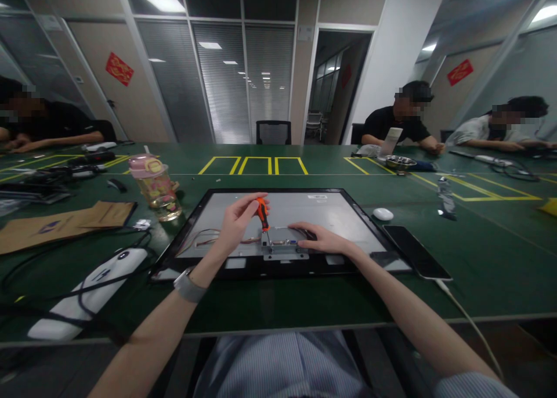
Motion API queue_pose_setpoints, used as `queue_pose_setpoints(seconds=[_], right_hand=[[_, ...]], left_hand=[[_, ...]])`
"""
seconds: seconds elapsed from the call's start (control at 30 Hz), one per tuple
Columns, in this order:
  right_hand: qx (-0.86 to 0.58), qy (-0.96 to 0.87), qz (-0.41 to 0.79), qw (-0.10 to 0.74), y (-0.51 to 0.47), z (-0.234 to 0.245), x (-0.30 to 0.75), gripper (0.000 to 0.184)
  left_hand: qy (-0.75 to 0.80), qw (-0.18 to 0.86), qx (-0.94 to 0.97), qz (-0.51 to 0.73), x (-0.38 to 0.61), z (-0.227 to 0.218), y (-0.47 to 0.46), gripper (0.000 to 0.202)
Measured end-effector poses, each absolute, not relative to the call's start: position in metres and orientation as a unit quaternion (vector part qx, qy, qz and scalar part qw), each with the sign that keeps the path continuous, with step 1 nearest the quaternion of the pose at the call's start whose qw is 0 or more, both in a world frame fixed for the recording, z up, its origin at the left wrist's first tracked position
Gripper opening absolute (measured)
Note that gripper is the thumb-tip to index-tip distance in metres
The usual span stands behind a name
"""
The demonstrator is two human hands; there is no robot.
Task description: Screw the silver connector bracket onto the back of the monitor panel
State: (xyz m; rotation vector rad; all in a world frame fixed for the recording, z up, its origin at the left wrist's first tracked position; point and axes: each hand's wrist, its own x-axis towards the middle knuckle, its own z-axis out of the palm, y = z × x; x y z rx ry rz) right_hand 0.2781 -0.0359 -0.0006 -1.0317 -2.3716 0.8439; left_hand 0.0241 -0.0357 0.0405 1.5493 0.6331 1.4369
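An orange and black screwdriver (263,213) stands nearly upright in my left hand (238,217), gripped near the top of its handle. Its shaft points down at the left part of a small metal bracket (285,250) with connector ports; whether the tip sits in a screw I cannot tell. My right hand (319,237) rests with fingers spread at the bracket's right side, touching it. Both are over a flat display panel (348,215), lying grey back up with a black frame. Thin wires (204,235) run across the panel left of the bracket.
To the left are a drink bottle (157,192), a brown paper envelope (65,224) and a white power strip (93,293) with black cables. A phone (415,250) on a charging cable and a white earbud case (383,214) lie right. Several people sit across the green table (261,305).
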Motion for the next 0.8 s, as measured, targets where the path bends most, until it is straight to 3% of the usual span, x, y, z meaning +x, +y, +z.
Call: queue_pose_setpoints(seconds=[0.27,0.43,0.6,0.8], right_hand=[[-0.374,-0.848,0.318,0.199,-0.0371,0.0008,0.2789,0.059],[-0.372,-0.848,0.324,0.196,-0.0371,0.0014,0.2796,0.059],[-0.372,-0.85,0.319,0.194,-0.0359,0.0001,0.28,0.058],[-0.386,-0.842,0.324,0.194,-0.0386,0.0033,0.2777,0.059]], left_hand=[[0.303,0.308,0.65,0.625,0.0276,0.045,-0.0391,0.009],[0.305,0.318,0.665,0.603,0.0258,0.0451,-0.0399,0.017],[0.237,0.432,0.621,0.609,0.0259,0.0389,-0.0369,0.023],[0.294,0.318,0.633,0.641,0.0256,0.0411,-0.0362,0.012]])
